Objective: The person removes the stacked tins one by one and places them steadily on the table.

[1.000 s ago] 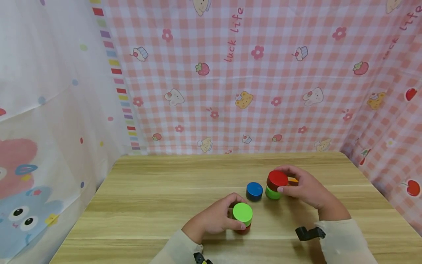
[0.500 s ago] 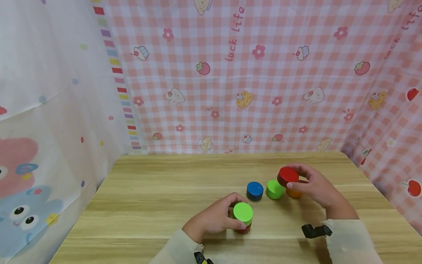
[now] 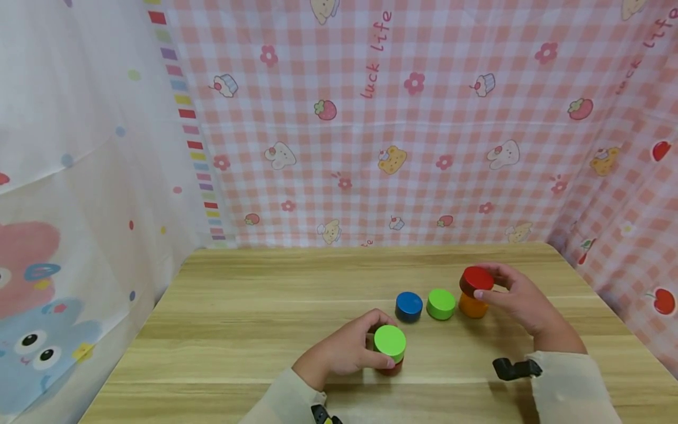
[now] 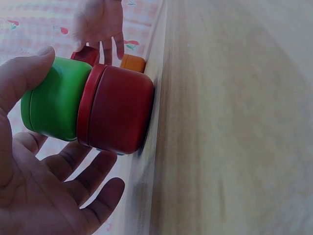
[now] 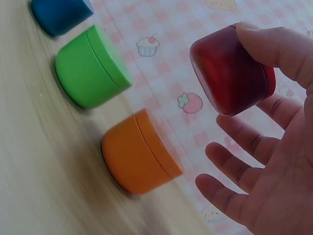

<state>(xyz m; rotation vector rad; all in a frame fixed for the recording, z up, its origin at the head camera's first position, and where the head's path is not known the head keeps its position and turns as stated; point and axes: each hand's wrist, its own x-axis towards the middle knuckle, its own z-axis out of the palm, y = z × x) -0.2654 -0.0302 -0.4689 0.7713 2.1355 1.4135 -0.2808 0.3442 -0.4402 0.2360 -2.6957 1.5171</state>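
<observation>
My left hand (image 3: pixel 346 347) pinches a green round lidded tin (image 4: pixel 56 98) between thumb and fingers. That tin sits on top of a red lidded tin (image 4: pixel 120 110), which stands on the wooden table. Another red tin (image 5: pixel 227 71) is pinched by my right hand (image 3: pixel 511 297), held up off the table with its lower fingers spread. In the right wrist view a gap shows between this red tin and the orange tin (image 5: pixel 139 152). From the head view it overlaps the back of the orange tin's top. Left of the orange one stands a second green tin (image 5: pixel 90 68).
A blue tin (image 3: pixel 409 307) ends the row of tins on the left, behind the left hand's stack. The wooden table (image 3: pixel 254 294) reaches back to a pink checked cloth (image 3: pixel 339 135). A white cloth (image 3: pixel 106 176) hangs at the left side.
My right hand has carried the red tin rightward, from over the green tin to over the orange one. The left hand and its stack have stayed in place.
</observation>
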